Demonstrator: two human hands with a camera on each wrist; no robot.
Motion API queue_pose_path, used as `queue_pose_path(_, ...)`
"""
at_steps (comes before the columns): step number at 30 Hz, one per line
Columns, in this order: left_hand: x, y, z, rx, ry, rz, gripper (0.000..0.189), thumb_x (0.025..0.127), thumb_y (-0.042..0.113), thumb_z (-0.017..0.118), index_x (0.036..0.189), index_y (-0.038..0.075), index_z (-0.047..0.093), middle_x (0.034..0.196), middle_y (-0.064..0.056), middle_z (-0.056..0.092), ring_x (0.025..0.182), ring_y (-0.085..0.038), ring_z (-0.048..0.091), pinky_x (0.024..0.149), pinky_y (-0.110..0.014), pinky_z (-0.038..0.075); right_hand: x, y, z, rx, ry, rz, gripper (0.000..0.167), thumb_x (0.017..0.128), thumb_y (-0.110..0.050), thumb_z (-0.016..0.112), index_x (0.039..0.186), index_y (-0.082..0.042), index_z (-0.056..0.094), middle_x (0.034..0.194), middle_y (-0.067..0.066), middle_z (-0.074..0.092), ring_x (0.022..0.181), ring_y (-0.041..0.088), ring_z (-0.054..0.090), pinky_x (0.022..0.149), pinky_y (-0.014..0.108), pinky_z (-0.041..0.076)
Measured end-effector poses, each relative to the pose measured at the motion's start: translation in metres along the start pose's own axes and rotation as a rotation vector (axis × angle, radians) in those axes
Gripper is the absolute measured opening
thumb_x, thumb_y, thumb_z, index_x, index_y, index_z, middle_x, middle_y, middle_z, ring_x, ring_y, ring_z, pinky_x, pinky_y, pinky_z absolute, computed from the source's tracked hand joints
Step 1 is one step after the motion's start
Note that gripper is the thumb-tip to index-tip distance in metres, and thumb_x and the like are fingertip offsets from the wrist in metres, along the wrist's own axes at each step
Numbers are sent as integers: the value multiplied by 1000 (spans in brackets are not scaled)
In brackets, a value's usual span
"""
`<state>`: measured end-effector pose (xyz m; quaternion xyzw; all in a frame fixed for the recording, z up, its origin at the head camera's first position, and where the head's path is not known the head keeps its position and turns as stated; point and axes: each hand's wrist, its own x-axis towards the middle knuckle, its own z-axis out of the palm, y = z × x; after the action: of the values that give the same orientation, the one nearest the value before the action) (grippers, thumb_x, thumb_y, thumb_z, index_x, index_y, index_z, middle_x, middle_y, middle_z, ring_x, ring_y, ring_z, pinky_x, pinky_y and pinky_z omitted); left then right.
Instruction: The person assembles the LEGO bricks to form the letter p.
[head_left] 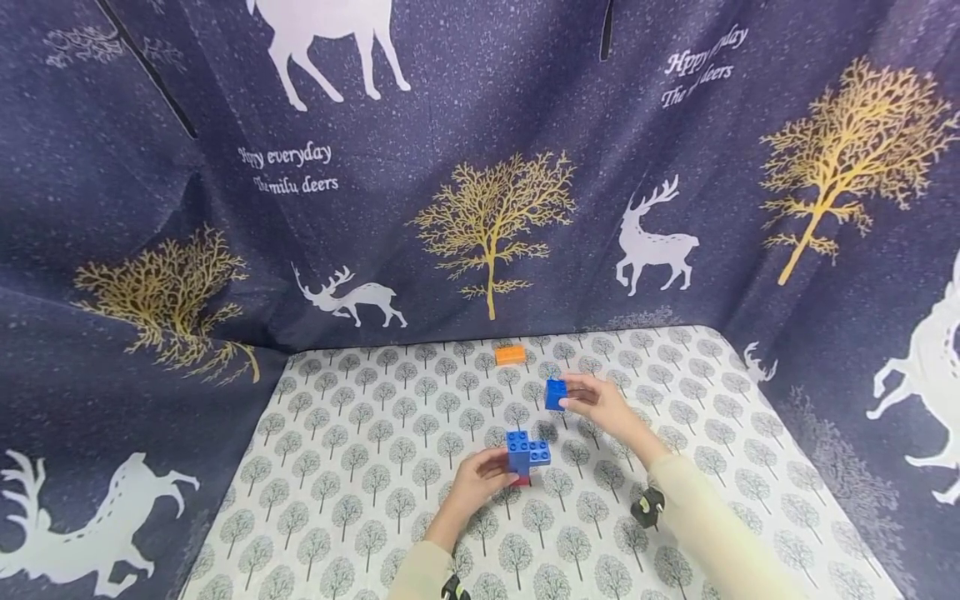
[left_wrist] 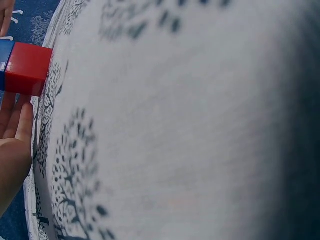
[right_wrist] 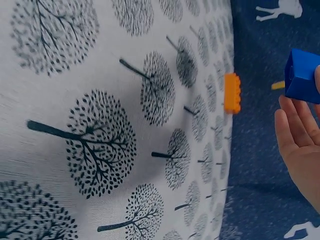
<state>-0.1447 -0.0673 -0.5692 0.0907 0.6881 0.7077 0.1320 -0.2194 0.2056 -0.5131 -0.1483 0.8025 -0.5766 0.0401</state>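
My left hand (head_left: 480, 483) grips a small stack of building blocks near the middle of the table. At its bottom is a red block (left_wrist: 29, 67), with blue blocks (head_left: 518, 450) above. One blue block (head_left: 539, 452) juts out to the right from the stack. Farther back and to the right, my right hand (head_left: 603, 404) pinches a separate blue block (head_left: 555, 394) between thumb and fingers, raised above the cloth. In the right wrist view that blue block (right_wrist: 302, 75) shows at the right edge, partly cut off.
An orange block (head_left: 510, 356) lies near the back edge of the table. The tabletop is covered by a white cloth (head_left: 360, 500) printed with grey trees. Behind and at the sides hangs a dark blue curtain (head_left: 420, 275) with deer and golden trees.
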Motion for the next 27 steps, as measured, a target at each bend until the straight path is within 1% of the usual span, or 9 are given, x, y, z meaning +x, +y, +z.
queue_pose_path(4,0,-1,0,-7,2,-3,48,80,1,74,124,-7,56,121,-25,60,113,-39,58,95,-25,52,-11,-6,4,2,-30,-15,51,87,-13,71,133,-3,52,124,18,60,112,34,59,93,22,52)
queue_pose_path(7,-1,-1,0,-2,3,0,48,81,1,74,124,-7,56,121,-25,60,112,-38,59,95,-26,52,-19,-9,7,18,-51,-52,49,86,-12,71,131,-1,53,123,19,60,109,34,60,91,25,54)
queue_pose_path(10,-1,-1,0,8,2,1,47,81,2,74,124,-7,56,121,-25,60,112,-38,59,95,-26,52,-27,-11,9,18,-74,-68,49,86,-14,71,130,-1,54,120,18,62,107,30,61,90,26,55)
queue_pose_path(14,-1,0,1,16,6,-5,47,81,3,74,124,-6,57,122,-24,60,113,-37,59,95,-25,52,-36,-13,11,-5,-101,-40,50,86,-21,72,130,-5,56,119,11,64,107,24,62,89,25,55)
queue_pose_path(19,-2,2,1,31,14,-8,46,81,3,74,123,-5,58,122,-24,60,112,-37,59,94,-25,53,-42,-11,14,19,-138,-36,50,85,-21,72,129,-4,55,119,11,64,107,25,62,92,27,54)
queue_pose_path(22,-1,2,2,41,16,-6,46,81,4,74,123,-5,58,122,-24,60,112,-36,59,95,-27,52,-43,-10,16,31,-157,-55,50,85,-18,73,129,-3,56,119,12,64,107,25,62,93,28,54)
queue_pose_path(27,-1,4,2,60,16,-9,46,82,5,74,124,-4,58,121,-23,61,113,-35,59,96,-27,52,-46,-12,19,8,-170,-84,48,85,-18,73,127,-3,57,120,12,64,106,27,63,96,42,53)
